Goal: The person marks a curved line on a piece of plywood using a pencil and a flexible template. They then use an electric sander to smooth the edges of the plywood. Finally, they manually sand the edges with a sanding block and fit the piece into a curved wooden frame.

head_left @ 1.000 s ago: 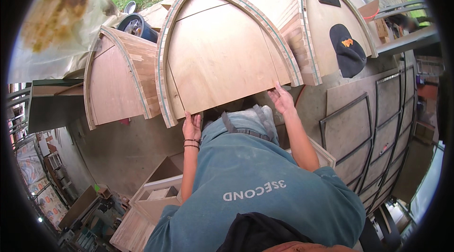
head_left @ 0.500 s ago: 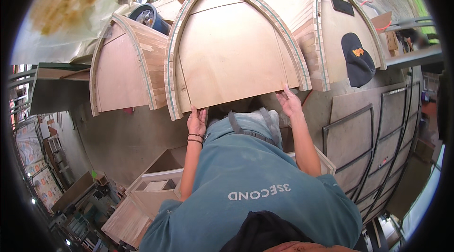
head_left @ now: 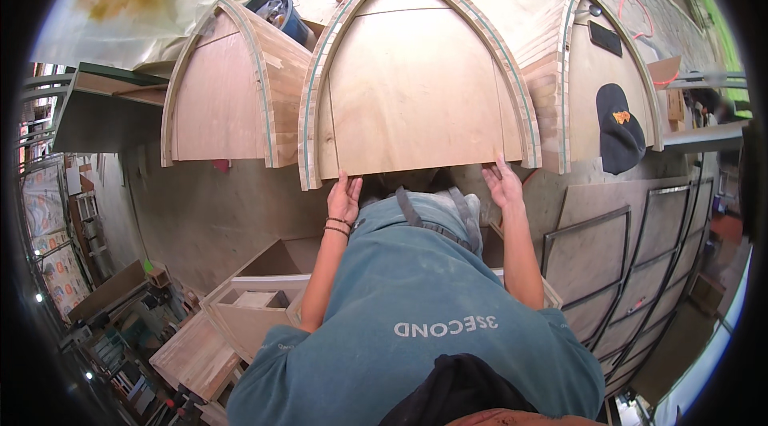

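Head view, and both hands are up at the wooden panel (head_left: 416, 90): left hand (head_left: 344, 202) near the lower left corner, right hand (head_left: 505, 184) near the lower right!

And where's that panel sitting?

Inside the middle arch (head_left: 309, 146), a pale wooden rim with a green line curving round it to a point. The hands are well apart, palms turned partly upward.

Clamped on it, though?

They're touching the lower edge, but I can't tell how tightly; the far side is hidden. Two dark bands (head_left: 338, 226) circle the left wrist.

What's further out?

A smaller-looking arch (head_left: 218, 98) on the left, blue bucket (head_left: 298, 28) behind it. Over on the right arch (head_left: 586, 74), a dark cap (head_left: 622, 134), lying below a black slab (head_left: 606, 38)!
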Demonstrator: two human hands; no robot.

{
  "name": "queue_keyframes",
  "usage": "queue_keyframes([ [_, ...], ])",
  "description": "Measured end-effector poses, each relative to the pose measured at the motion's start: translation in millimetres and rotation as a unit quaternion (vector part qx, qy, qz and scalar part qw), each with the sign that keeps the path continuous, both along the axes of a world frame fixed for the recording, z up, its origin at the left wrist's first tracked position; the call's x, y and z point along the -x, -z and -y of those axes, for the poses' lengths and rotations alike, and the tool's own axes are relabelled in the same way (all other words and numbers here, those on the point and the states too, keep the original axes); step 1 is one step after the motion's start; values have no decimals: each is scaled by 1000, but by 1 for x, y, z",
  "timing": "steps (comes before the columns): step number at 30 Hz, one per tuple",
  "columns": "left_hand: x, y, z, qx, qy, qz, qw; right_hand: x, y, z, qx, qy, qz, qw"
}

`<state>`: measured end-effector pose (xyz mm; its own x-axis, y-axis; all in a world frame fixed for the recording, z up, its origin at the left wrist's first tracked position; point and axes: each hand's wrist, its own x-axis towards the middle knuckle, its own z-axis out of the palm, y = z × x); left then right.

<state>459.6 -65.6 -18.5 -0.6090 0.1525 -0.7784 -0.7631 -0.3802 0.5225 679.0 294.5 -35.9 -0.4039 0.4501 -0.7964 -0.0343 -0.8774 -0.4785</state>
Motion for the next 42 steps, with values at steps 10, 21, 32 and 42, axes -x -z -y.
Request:
queue_keyframes([
  [10, 2, 0, -1, -4, -7, 1, 1000, 2, -5, 1, -10, -29, 14, 999],
  [21, -1, 0, -1, -3, -12, -2, 1000, -4, 8, -6, 6, -27, 27, 999],
  [32, 1, 2, -2, 0, -9, 4, 1000, -2, 3, -6, 12, -24, 43, 999],
  [42, -1, -1, -3, 25, -3, 5, 1000, 1, -9, -3, 16, -25, 60, 998],
])
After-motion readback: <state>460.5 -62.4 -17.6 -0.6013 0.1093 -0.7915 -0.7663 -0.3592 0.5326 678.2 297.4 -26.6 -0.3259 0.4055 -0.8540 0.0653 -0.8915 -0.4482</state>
